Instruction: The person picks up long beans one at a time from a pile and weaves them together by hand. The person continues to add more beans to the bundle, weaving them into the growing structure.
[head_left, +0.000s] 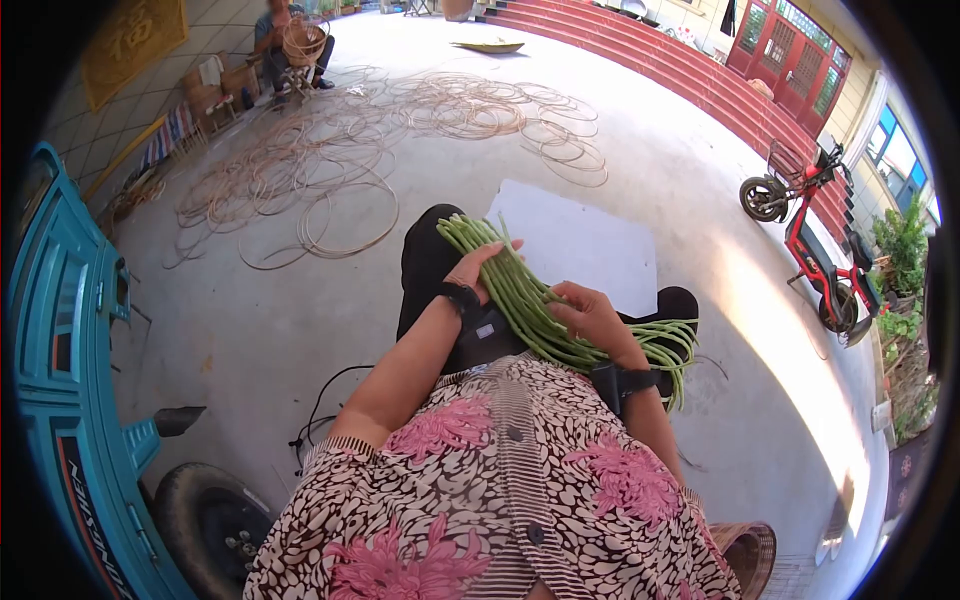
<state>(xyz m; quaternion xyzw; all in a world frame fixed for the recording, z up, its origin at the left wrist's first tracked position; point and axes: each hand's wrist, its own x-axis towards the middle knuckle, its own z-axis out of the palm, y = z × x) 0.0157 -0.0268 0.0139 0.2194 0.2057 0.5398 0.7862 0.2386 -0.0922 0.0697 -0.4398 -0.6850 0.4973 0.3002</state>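
A thick bundle of long green beans [527, 312] lies slantwise across my lap. Its near-even ends point up and left, while the thin tails spread over my right knee. My left hand [478, 272] is wrapped around the upper part of the bundle, with the fingers partly hidden behind the beans. Farther down, my right hand [588, 318] has its fingers curled in against the beans at the bundle's right side; exactly which beans the fingertips pinch is hard to see. A white board [575, 240] lies beyond my knees.
Coils of thin cane [350, 210] spread over the concrete ahead. A teal vehicle [75, 330] stands close on my left, a red electric bike [815, 240] to the right. A wicker basket [760, 550] is behind my right side. Another person [275, 45] sits far left holding a basket.
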